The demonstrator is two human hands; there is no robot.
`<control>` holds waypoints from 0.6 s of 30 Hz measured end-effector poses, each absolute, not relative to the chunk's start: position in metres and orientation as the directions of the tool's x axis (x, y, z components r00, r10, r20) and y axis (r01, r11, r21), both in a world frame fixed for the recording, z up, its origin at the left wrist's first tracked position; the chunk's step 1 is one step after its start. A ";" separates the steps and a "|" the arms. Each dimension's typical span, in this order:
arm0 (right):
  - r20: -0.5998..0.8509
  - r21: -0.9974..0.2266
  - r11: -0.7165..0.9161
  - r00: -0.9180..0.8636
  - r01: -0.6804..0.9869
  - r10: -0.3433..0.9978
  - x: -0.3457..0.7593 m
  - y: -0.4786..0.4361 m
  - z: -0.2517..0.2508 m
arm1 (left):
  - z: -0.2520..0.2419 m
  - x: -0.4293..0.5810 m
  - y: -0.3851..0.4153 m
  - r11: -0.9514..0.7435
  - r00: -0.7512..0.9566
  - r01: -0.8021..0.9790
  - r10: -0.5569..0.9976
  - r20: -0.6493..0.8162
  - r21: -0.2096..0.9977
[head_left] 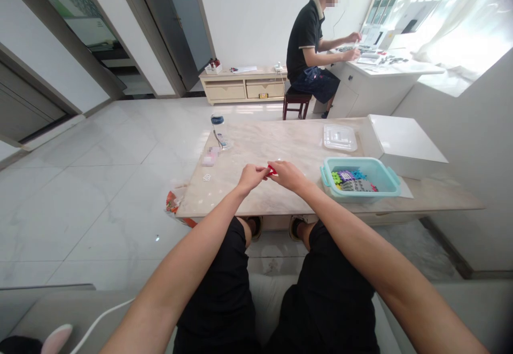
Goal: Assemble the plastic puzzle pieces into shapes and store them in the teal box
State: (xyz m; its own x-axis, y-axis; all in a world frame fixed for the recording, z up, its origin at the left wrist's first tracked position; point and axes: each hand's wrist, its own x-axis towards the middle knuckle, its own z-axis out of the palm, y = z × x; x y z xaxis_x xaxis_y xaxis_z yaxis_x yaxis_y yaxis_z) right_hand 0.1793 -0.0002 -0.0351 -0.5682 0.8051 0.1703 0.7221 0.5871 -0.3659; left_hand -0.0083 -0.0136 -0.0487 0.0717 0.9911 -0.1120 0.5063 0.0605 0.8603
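Note:
Both my hands meet above the marble table (pixel 288 145), pinching a small red piece (pixel 272 170) between them. My left hand (pixel 250 176) is closed on its left end. My right hand (pixel 286 175) is closed on its right end. To the right, within reach, a teal bin (pixel 390 183) holds several coloured and grey plastic pieces (pixel 352 181).
A clear lid (pixel 340 137) and a white box (pixel 403 145) lie at the table's far right. Small packets (pixel 211 157) and a jar (pixel 217 121) sit at its left end. A person in a black shirt (pixel 306 49) works at a white desk beyond.

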 end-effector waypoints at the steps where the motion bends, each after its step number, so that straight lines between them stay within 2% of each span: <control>1: 0.170 -0.357 0.580 -0.560 0.732 0.811 0.179 -0.001 -0.034 | -0.047 -0.009 -0.014 0.057 0.070 0.489 0.992 -0.104 0.871; 5: 0.175 -0.425 0.530 -0.508 0.734 0.843 0.180 -0.001 -0.030 | -0.043 -0.011 -0.016 -0.016 0.076 0.473 0.997 -0.022 0.881; 9: 0.221 -0.618 0.474 -0.440 0.627 0.870 0.180 0.002 -0.032 | -0.038 -0.012 -0.020 -0.125 0.147 0.452 0.987 0.065 0.883; 12: 0.222 -0.869 0.314 -0.267 0.383 0.938 0.180 0.005 -0.036 | -0.032 -0.014 -0.022 -0.193 0.154 0.375 0.977 0.144 0.907; 14: 0.126 -0.974 0.158 -0.194 0.159 0.973 0.180 0.007 -0.038 | -0.030 -0.015 -0.023 -0.261 0.132 0.382 0.965 0.227 0.887; 16: 0.007 -1.000 0.004 -0.220 -0.014 0.975 0.181 0.008 -0.040 | -0.029 -0.015 -0.023 -0.341 0.137 0.422 0.940 0.312 0.840; 18: -0.080 -0.986 -0.118 -0.291 -0.117 0.953 0.182 0.007 -0.040 | -0.031 -0.014 -0.023 -0.420 0.195 0.442 0.908 0.372 0.793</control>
State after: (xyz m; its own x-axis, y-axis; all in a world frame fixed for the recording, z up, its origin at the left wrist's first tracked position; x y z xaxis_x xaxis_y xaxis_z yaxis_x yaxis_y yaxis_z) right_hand 0.1821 0.0071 -0.0399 -0.2908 0.9534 -0.0801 -0.1167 -0.1184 -0.9861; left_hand -0.0139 -0.0227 -0.0306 0.1950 0.9075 0.3720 0.4421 -0.4199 0.7926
